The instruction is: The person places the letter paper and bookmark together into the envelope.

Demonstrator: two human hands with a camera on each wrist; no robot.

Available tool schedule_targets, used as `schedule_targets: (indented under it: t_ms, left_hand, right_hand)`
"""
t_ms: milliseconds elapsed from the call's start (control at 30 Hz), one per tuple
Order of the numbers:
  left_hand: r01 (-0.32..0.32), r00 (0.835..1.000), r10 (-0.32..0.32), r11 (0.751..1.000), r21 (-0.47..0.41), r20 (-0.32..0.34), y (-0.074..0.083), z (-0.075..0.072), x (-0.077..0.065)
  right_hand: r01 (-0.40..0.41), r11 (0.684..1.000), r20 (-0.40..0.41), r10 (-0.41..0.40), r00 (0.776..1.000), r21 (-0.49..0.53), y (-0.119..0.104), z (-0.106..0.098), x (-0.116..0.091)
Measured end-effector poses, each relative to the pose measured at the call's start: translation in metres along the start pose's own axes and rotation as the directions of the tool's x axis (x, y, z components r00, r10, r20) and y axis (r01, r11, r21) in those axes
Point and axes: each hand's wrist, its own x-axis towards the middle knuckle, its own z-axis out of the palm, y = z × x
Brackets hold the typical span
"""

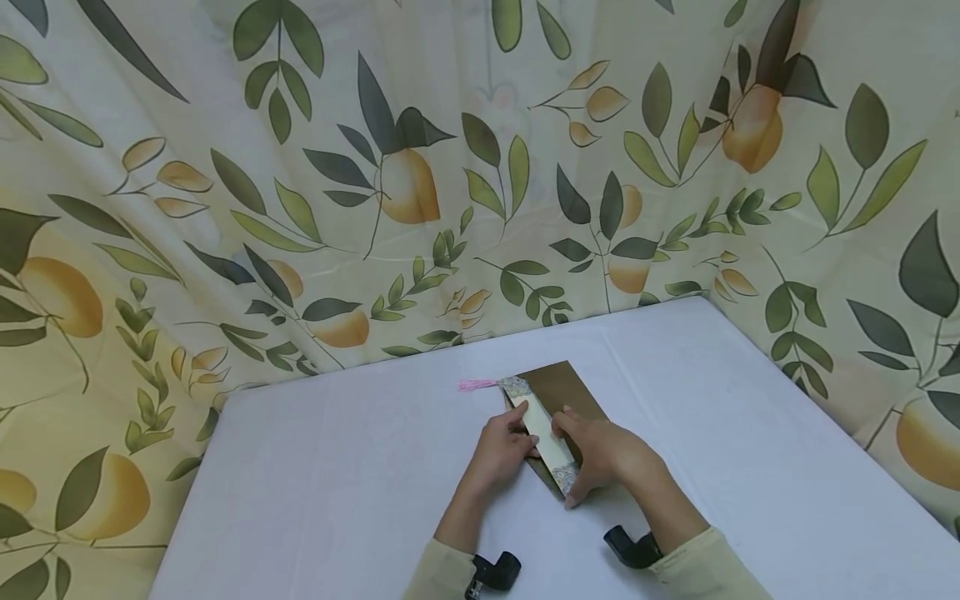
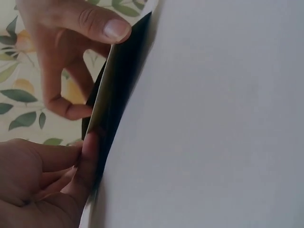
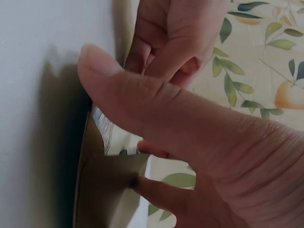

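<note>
A cream bookmark (image 1: 551, 440) with patterned ends and a pink tassel (image 1: 478, 385) lies slantwise along the left edge of a brown paper sheet (image 1: 566, 385). My left hand (image 1: 501, 446) pinches the bookmark's left edge, thumb on top and fingers at the rim. From the other side my right hand (image 1: 606, 450) holds the brown sheet, its thumb at the lower corner and its fingers by the bookmark's right edge. In the right wrist view a brown flap (image 3: 109, 185) stands raised against a right fingertip. The left wrist view shows the sheet's dark underside (image 2: 121, 85) tilted up.
The sheet and bookmark are on a white-covered table (image 1: 337, 467), whose back edge meets a curtain (image 1: 420, 275) printed with leaves and fruit. Black wrist cameras (image 1: 498, 571) sit near both cuffs.
</note>
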Motion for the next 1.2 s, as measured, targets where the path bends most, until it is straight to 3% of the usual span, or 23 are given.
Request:
schedule_targets:
  t_ms: [200, 367, 667, 900, 1200]
  left_hand:
    - [-0.005, 1.000, 0.004, 0.999, 0.043, 0.025, -0.0006, 0.0081, 0.0007]
    - [0.005, 1.000, -0.005, 1.000, 0.003, 0.010, -0.0013, 0.0089, 0.0008]
    - [0.013, 0.997, -0.018, 0.997, -0.073, -0.077, -0.0012, 0.0098, 0.0003]
    - [0.007, 0.999, -0.008, 0.999, -0.032, -0.052, 0.0013, 0.0093, -0.0009]
    - [-0.004, 0.999, 0.001, 0.997, -0.073, -0.041, -0.0009, 0.0111, -0.0011]
  right_hand:
    - [0.004, 1.000, 0.020, -0.004, 1.000, 0.029, -0.0046, -0.0023, -0.0043]
    - [0.008, 1.000, 0.017, -0.008, 1.000, 0.028, -0.0049, -0.0014, -0.0042]
    - [-0.011, 0.999, 0.029, 0.010, 1.000, 0.039, -0.0061, -0.0024, -0.0035]
    - [0.002, 0.999, 0.030, -0.004, 1.000, 0.044, -0.0047, -0.0020, -0.0028]
    - [0.005, 0.999, 0.032, -0.007, 0.999, 0.040, -0.0053, -0.0020, -0.0035]
